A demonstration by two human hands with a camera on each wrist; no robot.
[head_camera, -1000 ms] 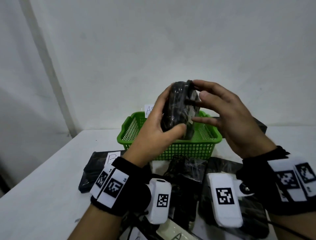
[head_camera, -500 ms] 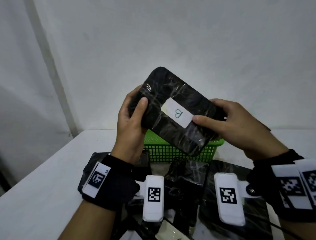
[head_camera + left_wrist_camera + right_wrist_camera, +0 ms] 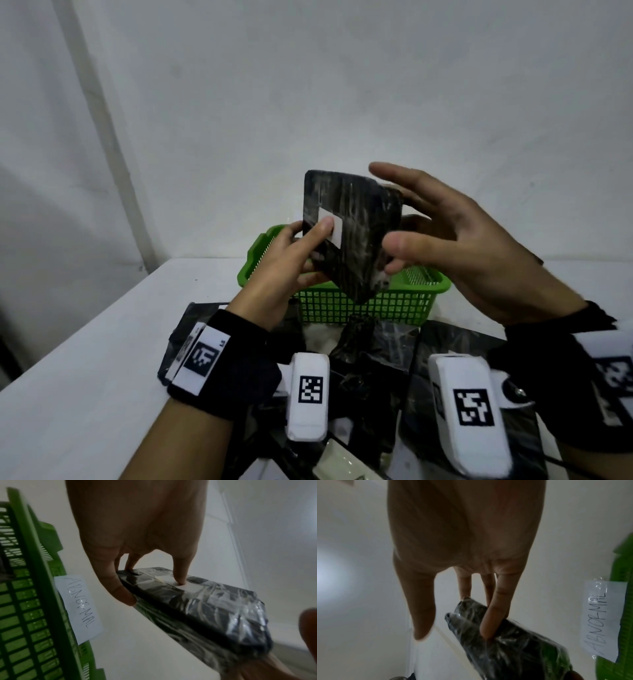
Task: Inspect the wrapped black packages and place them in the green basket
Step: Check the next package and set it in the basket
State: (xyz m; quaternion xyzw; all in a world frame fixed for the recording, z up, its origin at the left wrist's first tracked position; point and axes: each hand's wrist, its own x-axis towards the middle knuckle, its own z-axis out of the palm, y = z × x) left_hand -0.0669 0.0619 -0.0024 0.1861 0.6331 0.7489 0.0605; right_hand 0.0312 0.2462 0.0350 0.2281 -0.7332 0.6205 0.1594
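Observation:
A black package wrapped in clear film stands nearly upright in the air above the green basket. My left hand pinches its left edge, thumb pressed on the white label and fingers behind. In the left wrist view the thumb sits on the label of the package. My right hand is spread at the package's right side. Its straight fingers touch the back of the package, and the thumb stands apart from it.
Several more black packages lie on the white table in front of the basket, under my wrists. A paper tag reading ABNORMAL hangs on the basket's far rim. A white wall stands close behind.
The package has swung from a slanted, label-up pose to nearly upright. My right hand let go of its edge and spread out; my left thumb moved onto the label.

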